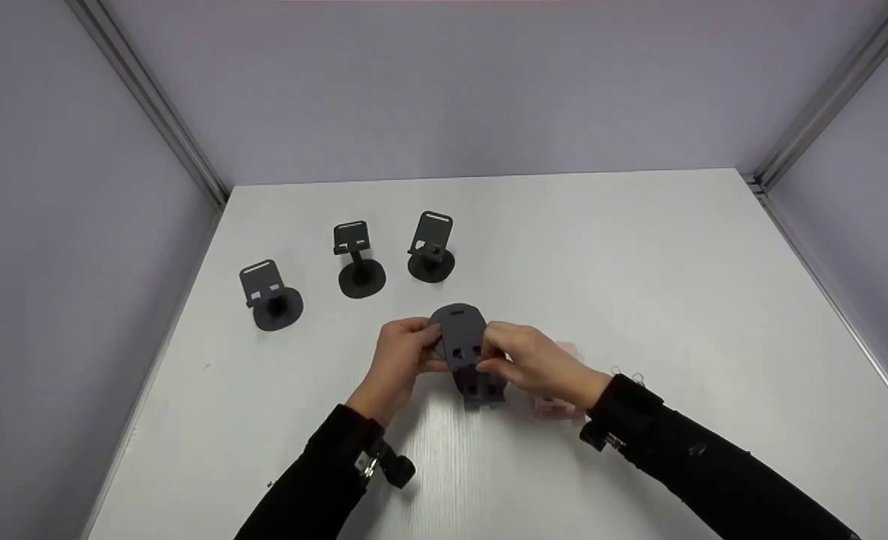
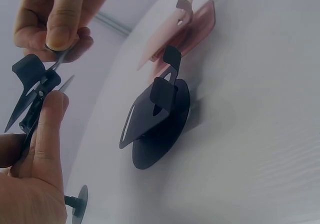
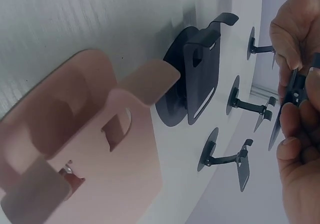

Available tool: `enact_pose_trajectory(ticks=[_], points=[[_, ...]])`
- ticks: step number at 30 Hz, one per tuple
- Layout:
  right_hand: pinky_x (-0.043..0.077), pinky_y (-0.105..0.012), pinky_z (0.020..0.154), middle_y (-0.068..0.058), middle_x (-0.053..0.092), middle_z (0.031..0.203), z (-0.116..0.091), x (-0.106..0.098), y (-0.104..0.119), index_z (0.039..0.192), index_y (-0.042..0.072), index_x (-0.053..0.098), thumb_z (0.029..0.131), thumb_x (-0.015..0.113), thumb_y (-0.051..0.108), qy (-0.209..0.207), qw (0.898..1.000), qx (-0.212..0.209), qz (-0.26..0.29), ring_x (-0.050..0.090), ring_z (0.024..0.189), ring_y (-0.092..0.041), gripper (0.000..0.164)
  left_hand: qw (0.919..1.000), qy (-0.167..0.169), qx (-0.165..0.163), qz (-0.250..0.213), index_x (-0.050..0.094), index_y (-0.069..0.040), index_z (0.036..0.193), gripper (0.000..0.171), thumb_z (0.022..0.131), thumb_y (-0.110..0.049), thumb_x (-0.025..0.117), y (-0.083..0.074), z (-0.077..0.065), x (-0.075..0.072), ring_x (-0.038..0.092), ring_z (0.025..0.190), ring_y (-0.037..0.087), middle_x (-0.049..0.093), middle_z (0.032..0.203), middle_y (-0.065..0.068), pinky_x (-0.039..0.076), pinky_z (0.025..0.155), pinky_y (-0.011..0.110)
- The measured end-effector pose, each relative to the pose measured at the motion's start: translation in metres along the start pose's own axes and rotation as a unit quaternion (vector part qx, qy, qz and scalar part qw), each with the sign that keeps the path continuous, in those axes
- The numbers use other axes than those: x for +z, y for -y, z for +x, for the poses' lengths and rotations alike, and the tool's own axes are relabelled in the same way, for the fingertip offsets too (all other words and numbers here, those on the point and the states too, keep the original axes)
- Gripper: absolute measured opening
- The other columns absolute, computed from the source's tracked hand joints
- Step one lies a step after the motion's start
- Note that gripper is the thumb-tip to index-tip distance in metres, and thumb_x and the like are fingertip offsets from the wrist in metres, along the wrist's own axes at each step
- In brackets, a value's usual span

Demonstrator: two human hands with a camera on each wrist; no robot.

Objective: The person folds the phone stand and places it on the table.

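A dark grey folding phone stand (image 1: 459, 328) is held above the table between both hands. My left hand (image 1: 400, 355) grips its left side, thumb on top, and in the left wrist view its fingers lie along the hinged arm (image 2: 35, 108). With thumb and fingertips my right hand (image 1: 532, 360) pinches the stand's right edge near the lip. Below them a second dark phone stand (image 2: 150, 116) lies folded on the table, its two curled hooks raised. Beside it, partly hidden under my right hand, is a folded pink phone stand (image 3: 115, 159).
Three dark phone stands stand unfolded on round bases farther back: one at the left (image 1: 264, 285), one in the middle (image 1: 352, 240), one to its right (image 1: 435, 231). The white table (image 1: 639, 255) meets pale walls at its back and sides.
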State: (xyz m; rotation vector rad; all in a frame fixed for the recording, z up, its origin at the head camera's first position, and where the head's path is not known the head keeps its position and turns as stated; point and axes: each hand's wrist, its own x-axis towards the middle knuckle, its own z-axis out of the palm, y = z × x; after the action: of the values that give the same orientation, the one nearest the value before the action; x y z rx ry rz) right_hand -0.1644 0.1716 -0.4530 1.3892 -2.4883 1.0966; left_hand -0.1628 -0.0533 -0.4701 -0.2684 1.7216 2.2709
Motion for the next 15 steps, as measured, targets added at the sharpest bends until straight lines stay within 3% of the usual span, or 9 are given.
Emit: enact_pose_trajectory(ticks=[9,15], points=[[0.052,-0.026,0.063,-0.003,0.059,0.083,0.001,0.005,0.002,0.087,0.006,0.054,0.089,0.078,0.009,0.003,0.999,-0.003,-0.034,0.056,0.074,-0.012,0.025,0.9992,0.026,-0.012,-0.028,0.065,0.012,0.115,0.027,0.103,-0.008,0.053,0.003,-0.002,-0.007,0.075,0.072,0.020,0.072,0.082,0.011,0.063,0.068,0.036],[0.054,-0.030,0.073,0.000,0.061,0.088,0.001,0.010,0.009,0.093,0.007,0.058,0.092,0.076,0.010,0.030,0.998,0.011,-0.061,0.057,0.081,-0.013,0.018,0.9988,0.045,-0.005,-0.018,0.067,0.009,0.113,0.037,0.103,-0.025,0.057,0.005,-0.004,-0.011,0.076,0.075,0.024,0.074,0.086,0.012,0.064,0.072,0.040]])
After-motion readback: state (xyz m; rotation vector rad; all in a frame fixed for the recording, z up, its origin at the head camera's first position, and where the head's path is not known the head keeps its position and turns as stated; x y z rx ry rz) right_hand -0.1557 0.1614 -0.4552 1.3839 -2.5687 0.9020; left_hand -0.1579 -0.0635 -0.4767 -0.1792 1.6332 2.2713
